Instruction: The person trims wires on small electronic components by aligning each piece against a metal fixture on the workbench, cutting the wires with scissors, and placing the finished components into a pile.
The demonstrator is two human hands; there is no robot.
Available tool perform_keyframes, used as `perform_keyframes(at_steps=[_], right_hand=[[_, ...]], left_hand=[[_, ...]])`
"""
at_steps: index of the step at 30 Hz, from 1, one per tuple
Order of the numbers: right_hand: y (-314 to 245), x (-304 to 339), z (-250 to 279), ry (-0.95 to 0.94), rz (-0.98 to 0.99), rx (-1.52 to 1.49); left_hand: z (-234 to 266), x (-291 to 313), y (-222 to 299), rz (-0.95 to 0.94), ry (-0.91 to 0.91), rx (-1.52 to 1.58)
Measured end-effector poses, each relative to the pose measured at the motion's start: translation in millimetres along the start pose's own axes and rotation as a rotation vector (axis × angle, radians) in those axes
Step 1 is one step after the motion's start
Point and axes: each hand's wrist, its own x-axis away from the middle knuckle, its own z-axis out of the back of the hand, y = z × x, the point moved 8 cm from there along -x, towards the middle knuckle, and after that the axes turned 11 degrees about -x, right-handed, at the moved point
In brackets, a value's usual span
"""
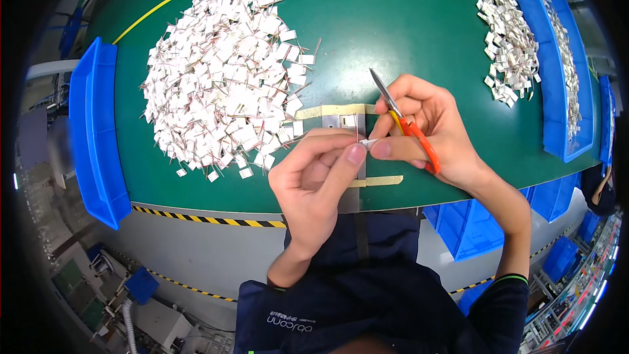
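My left hand is closed, pinching a small white wired piece between thumb and forefinger. A thin reddish wire rises from the pinch. My right hand meets it there, thumb tip against the piece's other end. Orange-handled scissors rest in the right hand, blades pointing up and left, away from the piece. Below the hands, a metal plate is held to the green table by strips of cream tape; my hands partly cover it.
A big heap of white flat wired pieces lies on the left. Another heap lies at the far right, beside a blue bin holding more. A blue bin stands at the left edge. Blue crates stand below the table's front edge.
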Motion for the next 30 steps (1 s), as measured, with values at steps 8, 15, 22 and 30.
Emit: perform_keyframes(at_steps=[8, 15, 22, 30], right_hand=[[-4.2, 4.3, -4.9, -0.006, 0.132, 0.094], [-0.4, 5.9, -5.4, -0.023, 0.100, 0.097], [2.4, 7.6, -7.7, -0.043, 0.063, 0.078], [1.7, 6.3, -11.5, -0.070, 0.074, 0.098]], left_hand=[[-1.2, 0.1, -1.1, 0.011, 0.043, 0.138], [-3.0, 1.4, 1.1, -0.068, 0.092, 0.132], [-2.8, 3.5, 1.4, -0.083, 0.104, 0.166], [-1.9, 3.2, 3.3, -0.095, 0.083, 0.138]])
